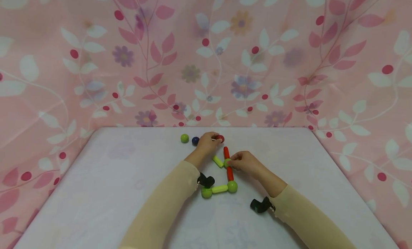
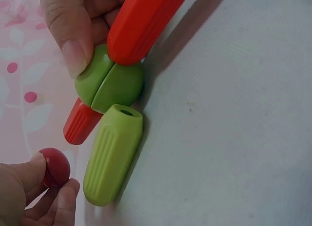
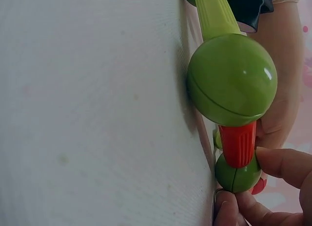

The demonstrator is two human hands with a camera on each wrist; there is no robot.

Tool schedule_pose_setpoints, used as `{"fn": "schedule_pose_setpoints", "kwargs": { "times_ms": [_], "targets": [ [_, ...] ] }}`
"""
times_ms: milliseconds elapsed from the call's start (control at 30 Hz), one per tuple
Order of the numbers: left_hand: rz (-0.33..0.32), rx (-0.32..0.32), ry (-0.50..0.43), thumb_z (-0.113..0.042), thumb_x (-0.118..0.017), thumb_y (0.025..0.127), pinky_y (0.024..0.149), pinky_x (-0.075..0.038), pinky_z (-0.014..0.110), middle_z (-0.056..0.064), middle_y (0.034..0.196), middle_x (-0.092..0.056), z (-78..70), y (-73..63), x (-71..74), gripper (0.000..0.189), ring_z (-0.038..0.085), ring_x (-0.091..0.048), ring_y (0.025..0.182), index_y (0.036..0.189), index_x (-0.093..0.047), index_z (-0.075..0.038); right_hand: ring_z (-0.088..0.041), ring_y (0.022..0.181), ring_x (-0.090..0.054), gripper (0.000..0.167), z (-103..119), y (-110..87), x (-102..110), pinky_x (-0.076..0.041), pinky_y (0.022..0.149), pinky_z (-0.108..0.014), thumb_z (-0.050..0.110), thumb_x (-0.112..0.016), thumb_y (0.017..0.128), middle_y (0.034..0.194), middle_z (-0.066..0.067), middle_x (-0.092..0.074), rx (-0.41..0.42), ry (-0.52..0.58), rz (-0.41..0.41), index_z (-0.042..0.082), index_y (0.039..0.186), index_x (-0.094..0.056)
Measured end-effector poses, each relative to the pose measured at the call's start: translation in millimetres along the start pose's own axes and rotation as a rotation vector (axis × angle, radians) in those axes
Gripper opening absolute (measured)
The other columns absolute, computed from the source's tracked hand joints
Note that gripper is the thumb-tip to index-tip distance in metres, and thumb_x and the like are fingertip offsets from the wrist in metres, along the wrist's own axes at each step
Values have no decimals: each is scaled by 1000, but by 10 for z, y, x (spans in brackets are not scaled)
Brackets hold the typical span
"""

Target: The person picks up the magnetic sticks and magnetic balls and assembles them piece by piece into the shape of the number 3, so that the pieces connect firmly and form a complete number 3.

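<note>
Tabletop, white, faintly patterned (image 1: pixel 80 192). Bears the pieces below.

Joined chain of glossy balls and ribbed rods, seemingly hard plastic (image 1: pixel 230 177). On the tabletop, bent at the corner green ball (image 1: pixel 232 186). Comprises also an end green ball (image 1: pixel 206 192), a middle green ball (image 2: pixel 118 87), two red rods (image 1: pixel 226 152) and a joined yellow-green rod (image 1: pixel 220 189). Judged light, and stiff along each rod; the joints may twist or part. Best steadied at the ball beside the joint being worked.

Right hand (image 1: pixel 246 161). Thumb and fingers pinch the middle green ball.

Left hand (image 1: pixel 207 142). Thumb and fingers pinch a glossy red ball (image 1: pixel 220 138), beyond the chain's far end.

Loose rod, ribbed, yellow-green, seemingly plastic (image 1: pixel 217 161). Lies just beside the middle green ball, its bare socket showing; contact uncertain. Judged light and rigid; ribs should give grip at mid-length, leaving both ends free.

Balls, glossy: the red one as held; a loose green ball (image 1: pixel 184 138) and a dark blue ball (image 1: pixel 195 141) left of the left hand. Judged hard, hardly fragile, slippery and apt to roll; best taken across opposite sides.
</note>
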State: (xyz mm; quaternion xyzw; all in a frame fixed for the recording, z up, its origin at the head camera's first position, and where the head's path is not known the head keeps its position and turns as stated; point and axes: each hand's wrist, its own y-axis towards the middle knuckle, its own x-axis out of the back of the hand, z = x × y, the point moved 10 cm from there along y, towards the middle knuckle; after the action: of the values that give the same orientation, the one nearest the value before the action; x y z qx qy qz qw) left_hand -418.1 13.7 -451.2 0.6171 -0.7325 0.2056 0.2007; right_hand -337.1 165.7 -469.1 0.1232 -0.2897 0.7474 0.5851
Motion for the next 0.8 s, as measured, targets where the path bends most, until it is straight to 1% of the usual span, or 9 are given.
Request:
{"fn": "schedule_pose_setpoints", "kwargs": {
  "times_ms": [67,267,500,800],
  "targets": [
    [6,8,2,-21,-64,100,102,-46,37,9,127,-64,15,-2,-11,38,24,-59,116,135,-61,-7,-19,78,-56,27,-1,-2,-3,-48,69,-29,25,-75,91,87,-5,-65,1,-1,3,2,103,-69],
    [31,-4,1,-20,-62,101,102,-47,38,11,127,-65,17,-11,-38,37,24,-60,116,135,-61,-6,-20,79,-56,28,-6,4,-6,-49,70,-30,27,-76,90,88,-6,-65,1,-3,8,2,104,-69],
    [34,-6,19,-20,-64,100,101,-46,40,11,122,-66,17,-22,-55,30,25,-60,114,128,-64,-8,-19,79,-57,28,1,7,-9,-48,70,-30,26,-75,91,88,-5,-66,5,4,8,2,104,-69],
    [51,-22,20,-19,-63,100,102,-45,38,11,119,-67,16,-35,-108,29,25,-59,113,127,-65,-7,-18,78,-57,27,-7,0,-7,-47,69,-29,26,-74,92,87,-4,-66,10,-3,2,2,104,-69]
  ]
}}
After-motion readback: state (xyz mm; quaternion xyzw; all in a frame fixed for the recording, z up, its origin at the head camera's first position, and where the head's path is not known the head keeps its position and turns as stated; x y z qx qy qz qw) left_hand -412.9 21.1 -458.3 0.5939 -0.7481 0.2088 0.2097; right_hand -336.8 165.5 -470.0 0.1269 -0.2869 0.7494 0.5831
